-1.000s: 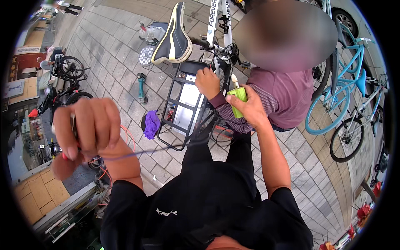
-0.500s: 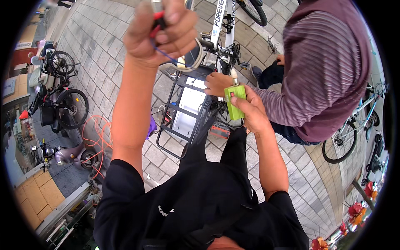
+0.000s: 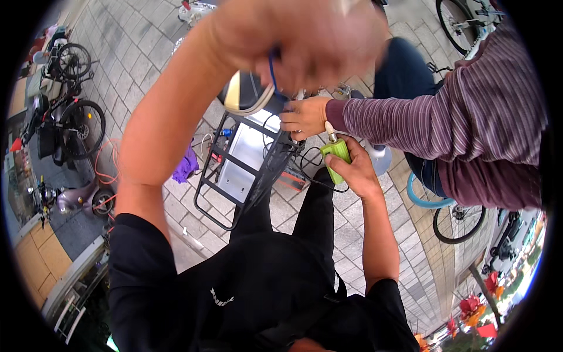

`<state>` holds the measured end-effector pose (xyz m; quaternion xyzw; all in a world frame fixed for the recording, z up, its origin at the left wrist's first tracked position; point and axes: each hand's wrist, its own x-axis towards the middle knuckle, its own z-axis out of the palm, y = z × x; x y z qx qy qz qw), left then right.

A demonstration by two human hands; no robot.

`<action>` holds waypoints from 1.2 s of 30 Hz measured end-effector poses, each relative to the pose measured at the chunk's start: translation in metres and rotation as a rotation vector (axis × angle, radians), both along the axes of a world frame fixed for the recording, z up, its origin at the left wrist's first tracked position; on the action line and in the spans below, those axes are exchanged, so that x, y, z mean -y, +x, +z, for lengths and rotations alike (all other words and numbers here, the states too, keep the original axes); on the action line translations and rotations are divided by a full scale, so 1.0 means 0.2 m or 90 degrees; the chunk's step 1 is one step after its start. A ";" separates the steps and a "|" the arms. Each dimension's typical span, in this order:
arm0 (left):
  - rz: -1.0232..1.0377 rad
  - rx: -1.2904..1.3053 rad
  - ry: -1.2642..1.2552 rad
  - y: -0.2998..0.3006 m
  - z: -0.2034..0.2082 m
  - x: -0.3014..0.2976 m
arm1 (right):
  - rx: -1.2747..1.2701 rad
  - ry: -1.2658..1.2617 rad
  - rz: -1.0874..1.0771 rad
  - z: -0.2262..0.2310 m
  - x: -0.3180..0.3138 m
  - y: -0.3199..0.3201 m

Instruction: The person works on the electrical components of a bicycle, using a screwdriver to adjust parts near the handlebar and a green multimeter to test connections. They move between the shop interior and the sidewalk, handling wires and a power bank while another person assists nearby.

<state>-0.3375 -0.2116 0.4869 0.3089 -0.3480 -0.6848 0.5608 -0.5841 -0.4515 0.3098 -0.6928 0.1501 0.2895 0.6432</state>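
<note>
My right hand [image 3: 360,170] is wrapped round a lime-green handheld box [image 3: 335,158] with a pale tip on a metal neck; the thumb lies on its face. A black cable [image 3: 302,164] loops beside the box. High in the picture, my left hand [image 3: 325,44] is smeared by motion, and its fingers cannot be read. A blue wire [image 3: 272,73] hangs by that hand. Below lie a bicycle's saddle [image 3: 246,94] and black rear rack [image 3: 205,208]. A co-worker's hand [image 3: 308,116] reaches in beside the rack, close to the green box.
The co-worker, in a striped purple sleeve [image 3: 399,126], is close on my right. A purple cloth [image 3: 186,164] lies on the paving left of the rack. Parked bicycles and a scooter [image 3: 76,199] line the left, with an orange cable [image 3: 102,167] nearby. Another bicycle wheel [image 3: 460,220] stands right.
My left hand has swung rightward across the top; the red and black piece seen in it before no longer shows. The co-worker has shifted rightward, arm stretched out. My right hand still grips the green box.
</note>
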 end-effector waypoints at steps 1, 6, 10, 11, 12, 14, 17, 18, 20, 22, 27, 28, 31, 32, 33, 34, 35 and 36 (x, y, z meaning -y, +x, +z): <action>-0.027 0.108 0.011 -0.10 -0.05 0.09 | -0.006 -0.007 0.010 -0.05 0.05 0.02; -0.382 0.453 0.009 -0.59 -0.11 0.47 | -0.046 -0.014 0.116 -0.10 0.20 0.19; -0.436 0.553 -0.015 -0.49 -0.18 0.62 | -0.018 0.011 0.081 -0.25 0.42 0.25; -0.359 0.571 0.044 -0.59 -0.16 0.50 | 0.004 0.004 0.169 -0.33 0.37 0.29; -0.323 0.565 -0.021 -0.50 -0.21 0.51 | -0.017 -0.020 0.145 -0.22 0.36 0.35; -0.287 0.609 -0.036 -0.55 -0.22 0.44 | -0.019 -0.070 0.216 -0.41 0.36 0.35; -0.326 0.678 -0.161 -0.44 -0.25 0.53 | 0.030 -0.142 0.209 -0.54 0.36 0.38; -0.321 0.696 -0.189 -0.43 -0.26 0.54 | 0.009 -0.119 0.206 -0.51 0.34 0.42; -0.303 0.579 -0.179 -0.37 -0.32 0.53 | 0.005 -0.137 0.249 -0.58 0.30 0.49; -0.285 0.451 -0.173 -0.30 -0.40 0.51 | -0.002 -0.177 0.295 -0.65 0.27 0.55; -0.300 0.581 -0.082 -0.35 -0.33 0.50 | 0.104 -0.202 0.375 -0.73 0.15 0.65; -0.304 0.605 -0.063 -0.38 -0.31 0.50 | 0.138 -0.192 0.390 -0.72 0.14 0.67; -0.322 0.657 -0.051 -0.38 -0.33 0.49 | 0.275 -0.233 0.406 -0.78 0.14 0.71; -0.329 0.667 -0.044 -0.38 -0.35 0.49 | 0.329 -0.254 0.410 -0.79 0.13 0.73; -0.319 0.670 -0.017 -0.43 -0.33 0.48 | 0.364 -0.261 0.448 -0.76 0.11 0.77; -0.309 0.672 0.013 -0.48 -0.31 0.48 | 0.399 -0.269 0.486 -0.71 0.09 0.82; -0.281 0.634 0.037 -0.51 -0.32 0.49 | 0.424 -0.286 0.517 -0.68 0.08 0.86; -0.288 0.646 0.038 -0.53 -0.32 0.49 | 0.460 -0.305 0.534 -0.66 0.06 0.89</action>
